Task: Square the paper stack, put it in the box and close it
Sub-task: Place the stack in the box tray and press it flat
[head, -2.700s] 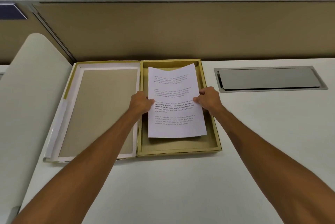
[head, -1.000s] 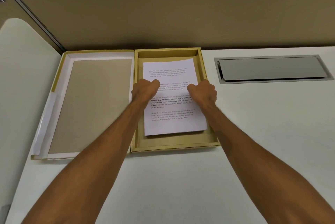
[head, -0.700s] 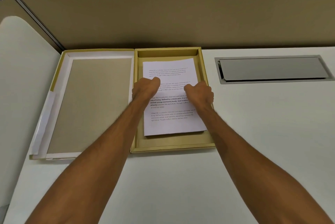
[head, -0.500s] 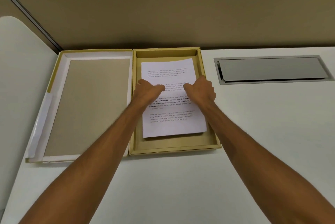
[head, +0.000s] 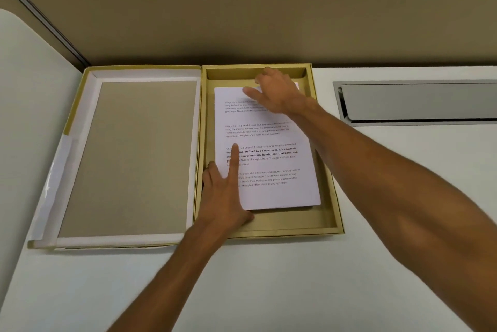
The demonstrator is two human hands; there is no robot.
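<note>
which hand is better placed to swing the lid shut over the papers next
Left. The left hand lies at the box's left wall, right beside the open lid. The right hand is across the paper stack, at its far edge.

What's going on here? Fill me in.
A person is settling a white stack of printed paper inside the open yellow cardboard box. The left hand lies flat against the stack's left edge, and the right hand is at its far end. The box's lid lies open to the left; closing it is not yet done.
</note>
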